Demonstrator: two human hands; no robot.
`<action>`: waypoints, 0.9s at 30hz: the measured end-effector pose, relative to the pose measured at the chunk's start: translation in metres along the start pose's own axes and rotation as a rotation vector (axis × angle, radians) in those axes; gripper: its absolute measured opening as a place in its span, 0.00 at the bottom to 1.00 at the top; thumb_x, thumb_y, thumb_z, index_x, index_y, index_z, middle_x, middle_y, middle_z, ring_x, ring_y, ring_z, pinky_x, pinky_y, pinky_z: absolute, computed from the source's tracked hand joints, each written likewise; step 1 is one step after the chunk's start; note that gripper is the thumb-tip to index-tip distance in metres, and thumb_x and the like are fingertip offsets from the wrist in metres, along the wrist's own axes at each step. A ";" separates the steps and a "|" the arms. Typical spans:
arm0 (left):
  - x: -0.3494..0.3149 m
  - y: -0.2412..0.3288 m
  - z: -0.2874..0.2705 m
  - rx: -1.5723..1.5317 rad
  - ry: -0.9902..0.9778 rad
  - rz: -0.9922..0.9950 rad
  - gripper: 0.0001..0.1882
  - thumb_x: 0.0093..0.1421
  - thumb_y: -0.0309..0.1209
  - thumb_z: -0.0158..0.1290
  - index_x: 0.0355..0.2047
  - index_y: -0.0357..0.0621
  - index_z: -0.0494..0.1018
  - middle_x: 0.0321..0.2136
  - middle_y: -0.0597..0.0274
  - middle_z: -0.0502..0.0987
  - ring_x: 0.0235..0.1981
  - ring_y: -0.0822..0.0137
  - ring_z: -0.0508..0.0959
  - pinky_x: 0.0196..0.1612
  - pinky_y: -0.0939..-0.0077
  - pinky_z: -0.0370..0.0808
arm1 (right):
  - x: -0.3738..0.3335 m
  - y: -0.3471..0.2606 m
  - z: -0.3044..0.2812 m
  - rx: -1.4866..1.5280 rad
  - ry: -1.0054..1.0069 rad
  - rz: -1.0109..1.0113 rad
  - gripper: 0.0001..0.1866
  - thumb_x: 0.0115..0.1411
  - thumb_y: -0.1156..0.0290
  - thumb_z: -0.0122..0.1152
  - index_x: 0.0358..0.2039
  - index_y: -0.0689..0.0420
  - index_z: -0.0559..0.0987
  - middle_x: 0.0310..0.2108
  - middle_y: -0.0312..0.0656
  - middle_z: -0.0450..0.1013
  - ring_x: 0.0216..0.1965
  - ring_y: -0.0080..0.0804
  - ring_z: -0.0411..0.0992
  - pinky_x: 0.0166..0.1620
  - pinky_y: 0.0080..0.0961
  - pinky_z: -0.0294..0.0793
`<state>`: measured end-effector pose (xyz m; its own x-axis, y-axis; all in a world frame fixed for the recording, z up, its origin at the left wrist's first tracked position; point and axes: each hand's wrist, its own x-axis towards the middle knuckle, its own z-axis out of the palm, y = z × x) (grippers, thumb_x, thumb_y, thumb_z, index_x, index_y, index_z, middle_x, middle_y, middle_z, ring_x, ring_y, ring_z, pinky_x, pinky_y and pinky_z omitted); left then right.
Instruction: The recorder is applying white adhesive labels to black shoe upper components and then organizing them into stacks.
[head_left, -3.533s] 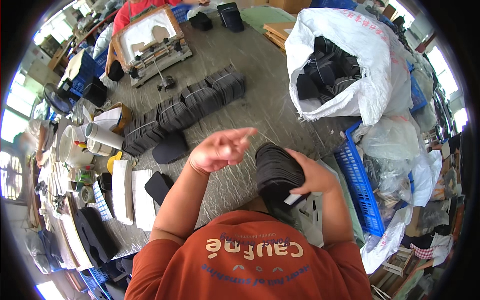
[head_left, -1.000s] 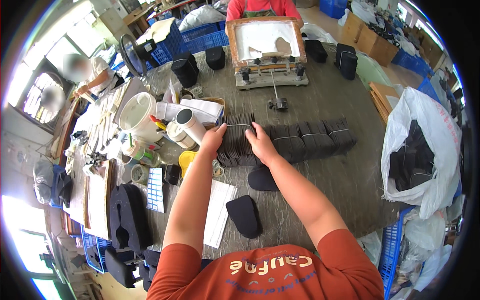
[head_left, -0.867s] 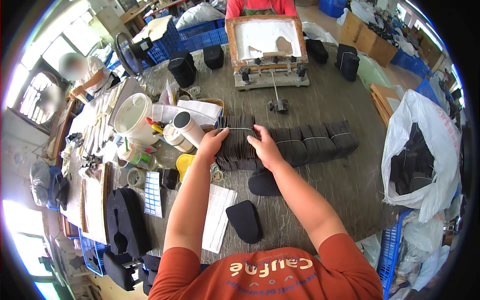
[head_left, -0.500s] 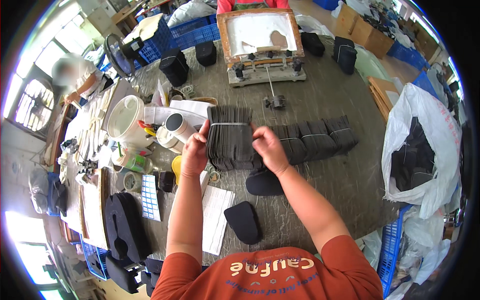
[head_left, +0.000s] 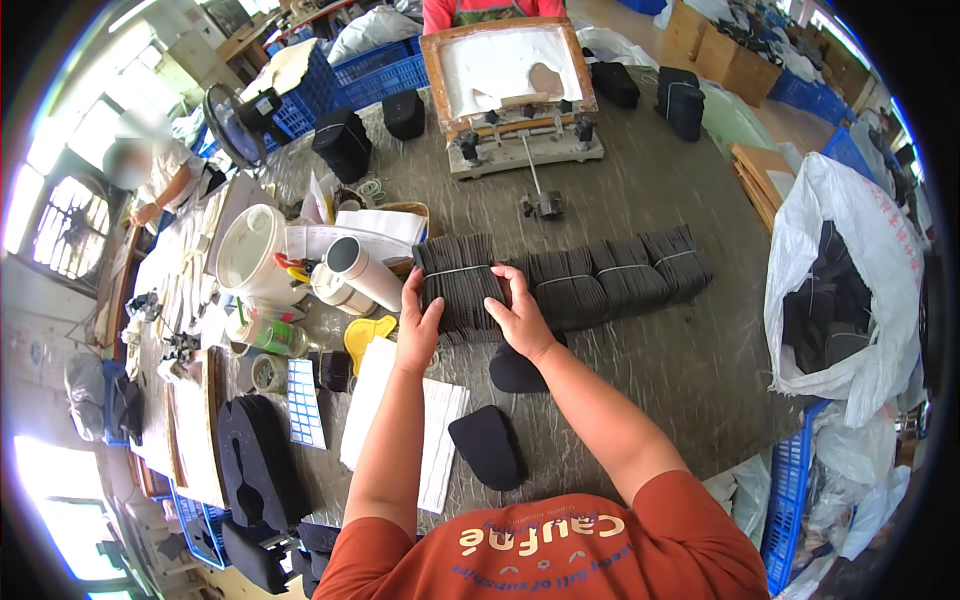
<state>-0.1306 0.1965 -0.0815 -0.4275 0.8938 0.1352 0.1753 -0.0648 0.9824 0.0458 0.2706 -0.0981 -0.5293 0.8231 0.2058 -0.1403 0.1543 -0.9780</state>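
A banded bundle of thin black fabric pads (head_left: 460,285) stands on the table at the left end of a row of similar bundles (head_left: 630,275). My left hand (head_left: 417,328) clasps its left side, the thumb lying over the near face. On the opposite side, my right hand (head_left: 521,315) presses with thumb and fingers, between this bundle and its neighbour. A pale band runs across the upper part of the pads. Close below my right hand lies a dark rounded pad (head_left: 514,371), partly covered by my wrist. Another black rounded pad (head_left: 486,447) rests nearer to me.
Papers (head_left: 440,440), a white cylinder (head_left: 362,272), a white bucket (head_left: 252,250) and a yellow scoop-like piece (head_left: 368,335) crowd the left. A wood-framed screen press (head_left: 515,75) stands at the back, a person behind it. An open white sack (head_left: 800,350) sits at the right.
The bundle has come down onto the table and lines up with the row. My hands went down with it, and both thumbs now rest toward its near face.
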 end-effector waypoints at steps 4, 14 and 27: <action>0.013 0.018 -0.015 -0.133 -0.007 -0.169 0.29 0.61 0.30 0.51 0.61 0.38 0.55 0.55 0.51 0.65 0.56 0.61 0.65 0.59 0.67 0.62 | 0.008 -0.002 -0.001 0.108 0.061 -0.034 0.25 0.64 0.64 0.54 0.57 0.61 0.60 0.56 0.52 0.64 0.59 0.42 0.62 0.61 0.33 0.59; 0.047 0.024 -0.003 -0.044 -0.125 -0.203 0.38 0.60 0.41 0.56 0.66 0.44 0.52 0.59 0.49 0.63 0.60 0.62 0.63 0.62 0.71 0.59 | 0.045 -0.019 0.000 0.164 -0.113 0.200 0.52 0.57 0.47 0.62 0.68 0.59 0.43 0.61 0.54 0.58 0.64 0.41 0.56 0.65 0.33 0.52; 0.003 0.032 -0.036 -0.015 0.180 -0.008 0.33 0.62 0.33 0.55 0.64 0.37 0.55 0.60 0.48 0.63 0.59 0.61 0.66 0.58 0.73 0.63 | 0.006 -0.031 -0.029 0.159 0.274 -0.141 0.27 0.61 0.66 0.61 0.56 0.63 0.66 0.55 0.50 0.69 0.57 0.36 0.67 0.59 0.29 0.63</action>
<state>-0.1579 0.1813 -0.0453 -0.5809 0.8007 0.1465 0.1587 -0.0652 0.9852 0.0709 0.2869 -0.0677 -0.2538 0.9194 0.3005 -0.3365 0.2074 -0.9186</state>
